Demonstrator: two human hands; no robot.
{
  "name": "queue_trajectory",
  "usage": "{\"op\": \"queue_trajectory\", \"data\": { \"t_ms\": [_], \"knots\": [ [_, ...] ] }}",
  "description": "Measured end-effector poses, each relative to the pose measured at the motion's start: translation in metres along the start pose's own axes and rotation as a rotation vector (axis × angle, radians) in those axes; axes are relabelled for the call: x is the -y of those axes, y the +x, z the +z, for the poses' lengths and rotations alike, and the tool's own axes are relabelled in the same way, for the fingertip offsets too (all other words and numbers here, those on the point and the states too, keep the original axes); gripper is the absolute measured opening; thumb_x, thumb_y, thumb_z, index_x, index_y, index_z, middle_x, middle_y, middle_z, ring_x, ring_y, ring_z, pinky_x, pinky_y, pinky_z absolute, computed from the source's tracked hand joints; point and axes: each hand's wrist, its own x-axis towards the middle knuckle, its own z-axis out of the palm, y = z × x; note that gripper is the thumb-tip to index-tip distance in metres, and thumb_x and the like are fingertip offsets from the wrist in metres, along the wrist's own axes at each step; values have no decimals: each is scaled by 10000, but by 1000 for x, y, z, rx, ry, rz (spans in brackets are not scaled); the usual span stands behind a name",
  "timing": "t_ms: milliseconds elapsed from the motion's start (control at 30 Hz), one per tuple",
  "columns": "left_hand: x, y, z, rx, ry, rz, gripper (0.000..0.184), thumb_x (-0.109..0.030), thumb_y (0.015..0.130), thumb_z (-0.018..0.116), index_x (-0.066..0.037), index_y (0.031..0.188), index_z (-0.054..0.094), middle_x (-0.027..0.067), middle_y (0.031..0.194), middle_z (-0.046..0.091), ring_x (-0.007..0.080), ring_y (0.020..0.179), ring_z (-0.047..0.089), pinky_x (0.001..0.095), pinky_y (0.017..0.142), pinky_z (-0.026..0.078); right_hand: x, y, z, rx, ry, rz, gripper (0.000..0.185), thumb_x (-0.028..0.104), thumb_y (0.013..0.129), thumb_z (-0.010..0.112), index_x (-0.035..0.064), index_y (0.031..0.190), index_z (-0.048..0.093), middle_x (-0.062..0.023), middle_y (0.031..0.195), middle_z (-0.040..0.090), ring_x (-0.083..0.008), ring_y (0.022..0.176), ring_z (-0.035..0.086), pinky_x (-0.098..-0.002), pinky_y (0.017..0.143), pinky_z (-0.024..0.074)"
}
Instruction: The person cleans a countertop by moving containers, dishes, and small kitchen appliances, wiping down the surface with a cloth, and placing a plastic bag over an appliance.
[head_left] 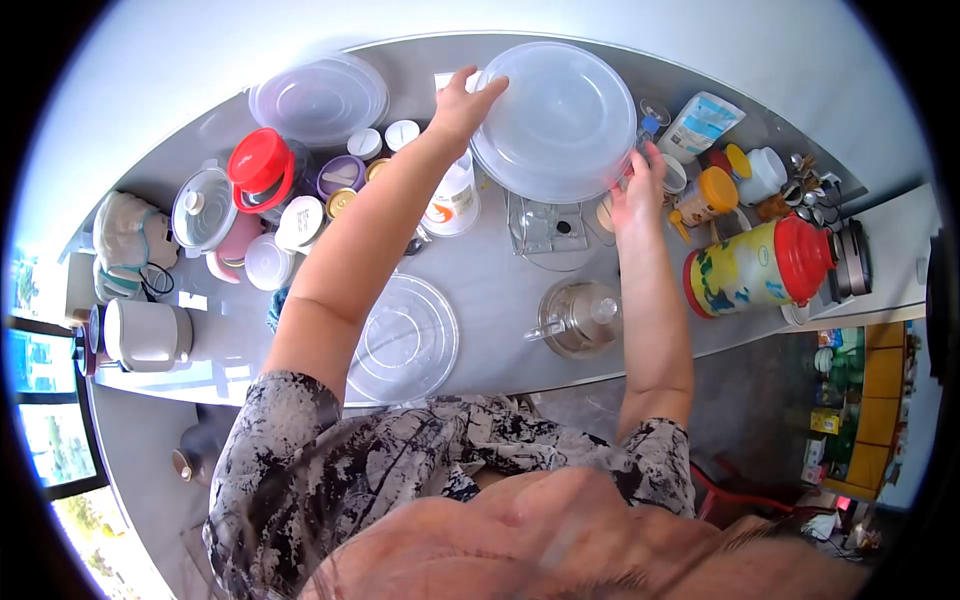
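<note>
Gripping round bowl, no long axis, between wide-spread left hand at left edge and curled right hand at near-right edge.

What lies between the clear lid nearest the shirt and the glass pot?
In the head view, only bare table shows between the lid and the pot.

pouch print too small to read, shelf contents blurred
</note>
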Motion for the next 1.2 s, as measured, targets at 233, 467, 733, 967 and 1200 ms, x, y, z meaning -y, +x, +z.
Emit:
{"op": "queue_trajectory", "data": {
  "t_ms": [233, 467, 733, 967, 1200],
  "knots": [
    [15, 18, 8, 12, 90, 175, 659, -494, 843, 699, -51, 1317, 583, 217, 1223, 619, 309, 1181, 592, 388, 986, 479, 5, -10, 3, 48, -481, -472, 588, 388, 946, 619, 87, 1412, 426, -183, 1501, 283, -341, 1409, 259, -484, 1139, 245],
    [18, -73, -57, 34, -109, 411, 356, -207, 994, 583, 33, 1256, 595, 105, 1167, 660, 161, 1104, 591, 270, 963, 442, -8, 7, -12, 185, -759, -652, 709, 409, 859, 739, 86, 1414, 439, -263, 1499, 292, -401, 1404, 270, -494, 1143, 246],
    [209, -237, -165, -363, 450, 27, 328, -123, 902, 649, -6, 1206, 613, 130, 1070, 660, 199, 959, 648, 325, 823, 519, 40, -128, -8, 776, -724, -182, 484, 197, 964, 621, 43, 1395, 466, -161, 1470, 419, -255, 1280, 472, -402, 1001, 442],
    [324, -304, -190, -409, 377, -257, 567, -145, 857, 682, -2, 1374, 496, 105, 1112, 625, 159, 900, 598, 314, 815, 506, -168, -224, -20, 911, -1057, 43, 628, 290, 958, 615, -20, 1445, 368, -282, 1491, 338, -377, 1381, 372, -374, 1074, 406],
    [283, -299, -216, -186, 4, -499, 311, -80, 865, 616, -42, 1166, 686, -58, 765, 483, 78, 693, 463, 252, 627, 411, -197, -225, -17, 558, -648, 528, 404, 166, 943, 648, -9, 1286, 525, -64, 991, 604, -129, 903, 541, -270, 829, 457]
  ]
}}
